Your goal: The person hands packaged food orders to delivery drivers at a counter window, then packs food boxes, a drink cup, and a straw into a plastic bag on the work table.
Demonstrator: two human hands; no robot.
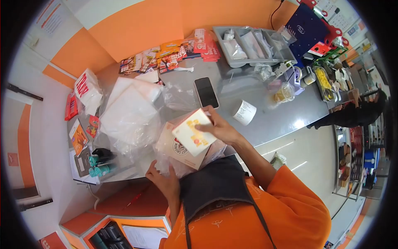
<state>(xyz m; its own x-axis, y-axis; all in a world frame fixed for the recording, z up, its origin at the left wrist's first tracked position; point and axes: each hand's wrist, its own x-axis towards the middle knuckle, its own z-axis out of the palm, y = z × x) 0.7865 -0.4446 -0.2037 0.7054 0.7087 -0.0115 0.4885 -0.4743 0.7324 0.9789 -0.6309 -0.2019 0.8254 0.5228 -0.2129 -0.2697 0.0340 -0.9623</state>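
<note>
My right hand (pixel 219 128) grips a small white food box (pixel 192 139) with yellow print, its fingers along the top and side. The box is held over a brown cardboard box (pixel 178 147) with a round printed logo, covering part of it. Around the brown box lies a clear plastic bag (pixel 215 151), close against my apron. My left hand (pixel 166 181) is at the bag's near left edge, fingers apart and slightly bent. Whether its fingertips touch the bag I cannot tell.
White bags (pixel 130 110) lie to the left on the steel table (pixel 269 120). A phone (pixel 206 92), a curled receipt (pixel 244 112), a grey divided tray (pixel 238 62) and several leaflets (pixel 170 54) are farther back. At far right is a person in dark clothes (pixel 356 114).
</note>
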